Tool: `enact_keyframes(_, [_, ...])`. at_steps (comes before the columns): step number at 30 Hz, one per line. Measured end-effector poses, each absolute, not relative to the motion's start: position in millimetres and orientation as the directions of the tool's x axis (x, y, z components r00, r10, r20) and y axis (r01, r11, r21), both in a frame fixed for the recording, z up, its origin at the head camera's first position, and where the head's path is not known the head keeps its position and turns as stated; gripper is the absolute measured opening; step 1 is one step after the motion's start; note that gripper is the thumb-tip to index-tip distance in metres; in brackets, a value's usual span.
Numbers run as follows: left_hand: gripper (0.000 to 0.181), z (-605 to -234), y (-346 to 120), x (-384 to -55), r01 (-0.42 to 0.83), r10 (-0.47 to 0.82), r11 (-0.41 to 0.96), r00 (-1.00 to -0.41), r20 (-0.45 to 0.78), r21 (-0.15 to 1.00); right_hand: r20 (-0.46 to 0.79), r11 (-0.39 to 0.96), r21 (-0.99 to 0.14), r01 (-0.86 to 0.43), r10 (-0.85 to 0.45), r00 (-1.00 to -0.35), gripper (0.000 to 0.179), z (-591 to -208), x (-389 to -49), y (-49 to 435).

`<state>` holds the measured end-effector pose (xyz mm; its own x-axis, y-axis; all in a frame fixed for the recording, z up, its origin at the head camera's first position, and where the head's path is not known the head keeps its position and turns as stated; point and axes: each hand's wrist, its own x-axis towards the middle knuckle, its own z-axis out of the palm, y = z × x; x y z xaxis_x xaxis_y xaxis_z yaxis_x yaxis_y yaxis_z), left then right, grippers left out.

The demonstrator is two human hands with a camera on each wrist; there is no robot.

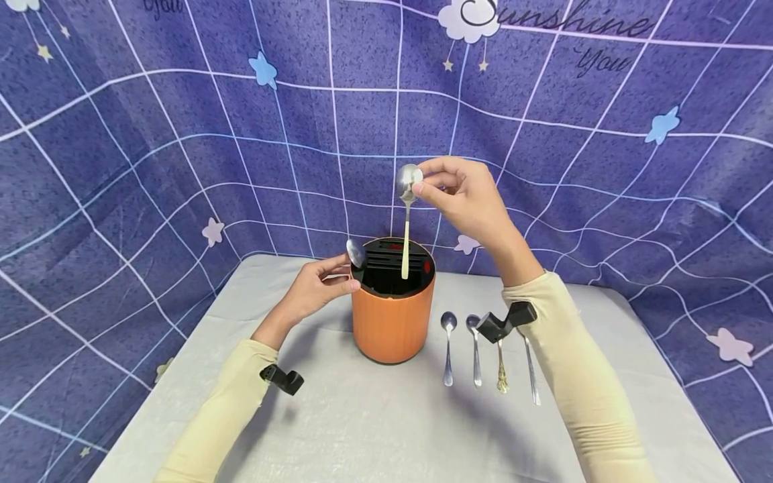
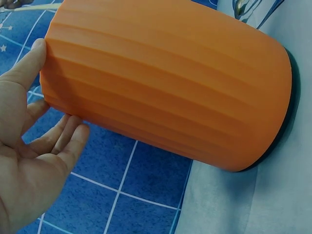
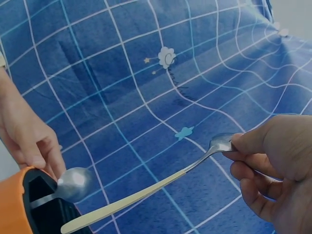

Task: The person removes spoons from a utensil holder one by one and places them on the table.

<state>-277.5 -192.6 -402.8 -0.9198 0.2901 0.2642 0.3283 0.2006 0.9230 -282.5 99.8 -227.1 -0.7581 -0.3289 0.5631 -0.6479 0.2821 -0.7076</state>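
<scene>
My right hand pinches a spoon by its bowl between thumb and fingers. The spoon's cream handle hangs downward, its tip over the opening of an orange utensil holder in the head view. In the right wrist view, the silver bowl is partly covered by the fingertips. My left hand holds the holder at its left upper rim, thumb in front and fingers behind. Another spoon stands inside the holder, bowl up, beside the left fingers. The holder has a black slotted insert.
Several spoons lie in a row to the holder's right, among them a silver one and one with an ornate gold handle. The right sleeve and wrist camera overlap part of the row. A purple grid-patterned cloth hangs behind the pale-covered table.
</scene>
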Motion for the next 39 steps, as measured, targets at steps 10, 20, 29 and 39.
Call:
enact_keyframes(10, [0.062, -401, -192, -277, 0.318, 0.292, 0.222, -0.924, 0.248, 0.922, 0.574, 0.294, -0.711, -0.639, -0.283, -0.768, 0.025, -221, -275, 121])
enact_keyframes(20, [0.063, -402, -191, -278, 0.313, 0.292, 0.210, -0.924, 0.246, 0.926, 0.550, 0.307, -0.748, -0.589, -0.212, -0.808, 0.028, -230, -272, 157])
enact_keyframes(29, [0.062, -404, -190, -278, 0.316, 0.290, 0.212, -0.924, 0.249, 0.925, 0.510, 0.389, -0.757, -0.524, -0.148, -0.847, 0.030, -251, -275, 193])
enact_keyframes(39, [0.061, -403, -192, -277, 0.314, 0.290, 0.195, -0.923, 0.251, 0.929, 0.379, 0.436, -0.807, -0.397, -0.132, -0.916, 0.034, -282, -281, 244])
